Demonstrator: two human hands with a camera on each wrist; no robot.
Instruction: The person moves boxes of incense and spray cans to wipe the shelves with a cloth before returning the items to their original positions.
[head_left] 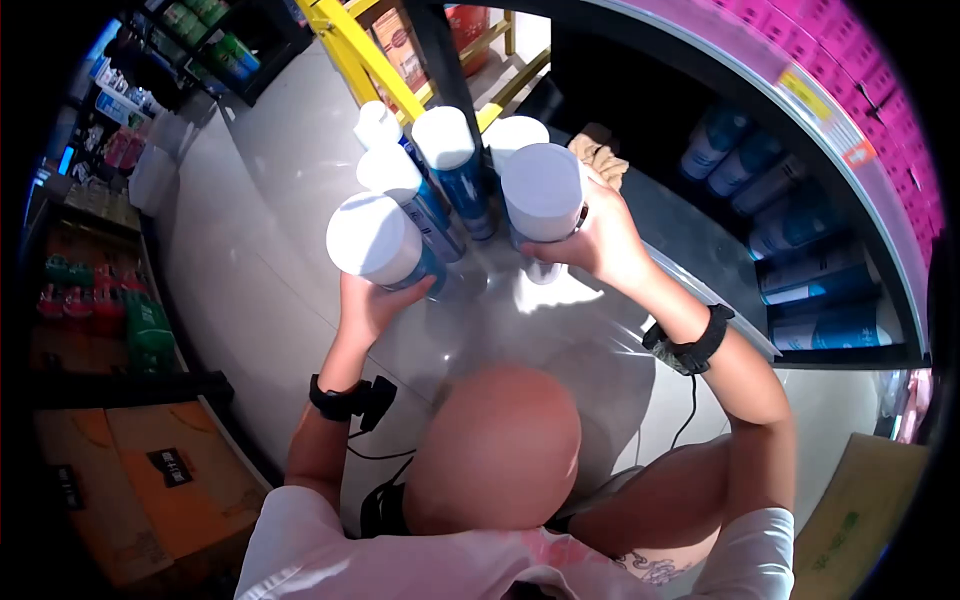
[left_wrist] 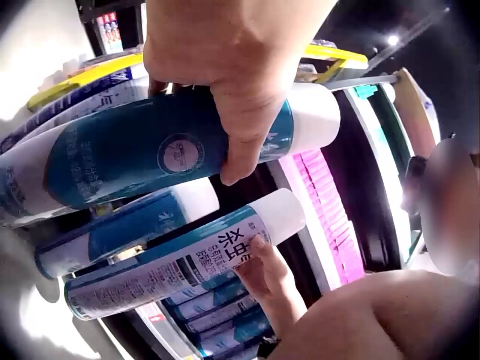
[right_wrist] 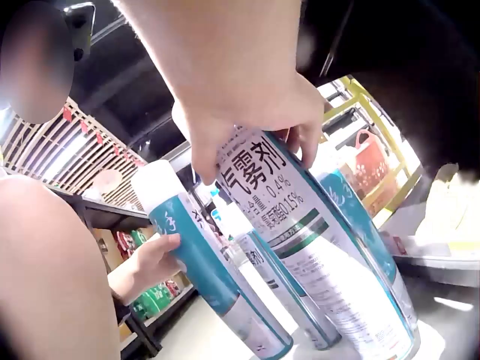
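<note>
My left hand (head_left: 370,308) grips a teal-and-white aerosol can (left_wrist: 135,150) near its top, thumb on one side and fingers round the other. A second aerosol can (right_wrist: 315,262), with Chinese print on a white label, is held by my right hand (head_left: 610,232) just below its white cap (head_left: 543,185). Both cans stand about upright over the floor in front of my knees. Between and behind them are several more white-capped cans, among them a teal can (head_left: 455,170) and one behind the left can, its cap (head_left: 388,172) showing.
On the right, a dark low shelf (head_left: 690,245) holds several similar cans (head_left: 785,235) at its back, with a crumpled beige thing (head_left: 602,160) near its left end. Pink boxes (head_left: 820,50) line the shelf above. A yellow frame (head_left: 365,55) stands ahead; cardboard boxes (head_left: 170,480) lie left.
</note>
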